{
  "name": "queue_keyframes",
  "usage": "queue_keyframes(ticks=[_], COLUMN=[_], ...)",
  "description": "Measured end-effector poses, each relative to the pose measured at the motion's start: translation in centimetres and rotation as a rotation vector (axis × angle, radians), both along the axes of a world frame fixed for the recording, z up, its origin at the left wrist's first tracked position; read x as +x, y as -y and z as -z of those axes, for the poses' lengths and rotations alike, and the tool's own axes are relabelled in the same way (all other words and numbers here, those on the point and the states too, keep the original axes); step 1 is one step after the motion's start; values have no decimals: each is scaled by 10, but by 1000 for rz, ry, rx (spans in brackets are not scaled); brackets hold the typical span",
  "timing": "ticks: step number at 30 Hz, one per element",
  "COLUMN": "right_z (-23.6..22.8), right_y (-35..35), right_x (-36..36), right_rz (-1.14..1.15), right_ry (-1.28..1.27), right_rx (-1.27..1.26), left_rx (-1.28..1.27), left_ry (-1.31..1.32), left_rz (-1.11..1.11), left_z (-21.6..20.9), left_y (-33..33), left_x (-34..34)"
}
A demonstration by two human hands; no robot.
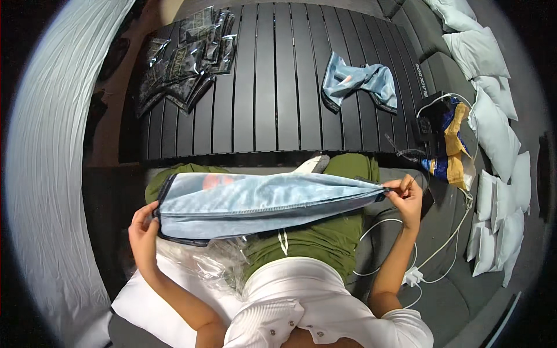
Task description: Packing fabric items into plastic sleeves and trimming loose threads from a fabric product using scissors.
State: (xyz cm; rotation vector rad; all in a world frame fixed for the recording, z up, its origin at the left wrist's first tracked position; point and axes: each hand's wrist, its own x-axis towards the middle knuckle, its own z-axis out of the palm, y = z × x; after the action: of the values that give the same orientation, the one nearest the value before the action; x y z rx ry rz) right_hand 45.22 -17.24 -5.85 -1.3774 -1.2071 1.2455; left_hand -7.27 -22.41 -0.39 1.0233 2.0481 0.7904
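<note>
A light blue cloth tube (261, 197) with black hems and a seam along its length is stretched sideways above my lap. My left hand (145, 232) pinches the black hem at its wide left end. At the other end, my right hand (404, 194) grips the gathered black edge between thumb and fingers, so the cloth narrows there. A pinkish patch shows near the upper left of the fabric. On the black slatted table (272, 136) lies a similar blue cloth piece (360, 84) with black edges, crumpled and apart from both hands.
Several dark glossy packets (188, 58) are piled on the table's left side. Clear plastic wrap (214, 261) lies by my lap over a white pillow (151, 301). To the right are a yellow and blue bag (458, 145), a white plug adapter (412, 276) with cables, and several pale cushions (496, 122).
</note>
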Motion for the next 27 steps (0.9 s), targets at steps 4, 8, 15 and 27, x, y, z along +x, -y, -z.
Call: queue_keyframes(ticks=[4,8,15,27], right_z=[16,19,18,35], right_y=[2,4,13,23], right_x=[-11,-15,-1,2], right_rz=[-23,-59,-23,89], right_ry=[5,123,378,548], right_rx=[28,-5,-111,1], left_rx=[280,367,280,172], left_ry=[-696,-144,305,439], left_rz=[94,577,930,809], left_z=[14,43,130,166], left_y=[-24,-53,-62,-65], left_x=[58,164,267,286])
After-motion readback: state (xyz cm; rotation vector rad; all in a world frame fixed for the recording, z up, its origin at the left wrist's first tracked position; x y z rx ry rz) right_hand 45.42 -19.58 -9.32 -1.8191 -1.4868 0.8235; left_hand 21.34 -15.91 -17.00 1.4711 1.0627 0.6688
